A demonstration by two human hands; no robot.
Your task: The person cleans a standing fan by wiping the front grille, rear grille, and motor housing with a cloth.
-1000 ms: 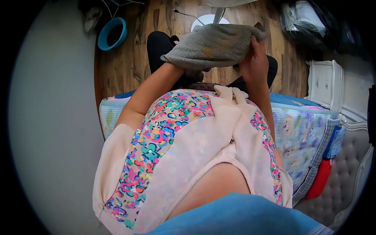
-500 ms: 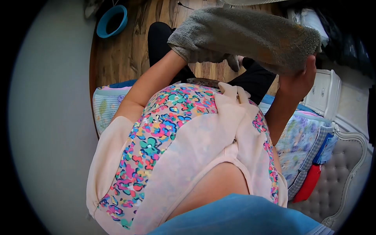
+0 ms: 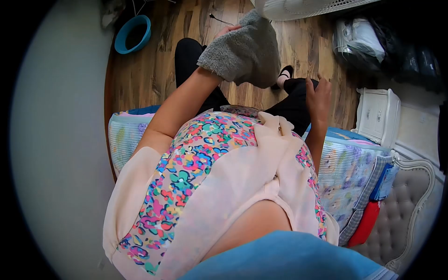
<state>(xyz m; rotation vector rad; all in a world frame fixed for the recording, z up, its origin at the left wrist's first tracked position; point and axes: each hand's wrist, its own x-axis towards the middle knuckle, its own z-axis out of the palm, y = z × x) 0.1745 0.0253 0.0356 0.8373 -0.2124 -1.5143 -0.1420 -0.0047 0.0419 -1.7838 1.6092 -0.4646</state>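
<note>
A grey terry towel hangs bunched over my left wrist, in front of my lap. My left hand grips it; only part of the fingers shows past the cloth's upper edge, the rest lies under the folds. My right hand is to the right of the towel, apart from it, above my right knee. Its thumb and fingers are spread, and nothing shows between them.
I sit on a bed with a patterned quilt. A blue basin stands on the wooden floor at the upper left. A white fan-like guard is ahead, bagged items and a white nightstand to the right.
The towel was stretched out between both hands. My right hand has let go of its far end and come down and left; the towel now hangs bunched from my left hand.
</note>
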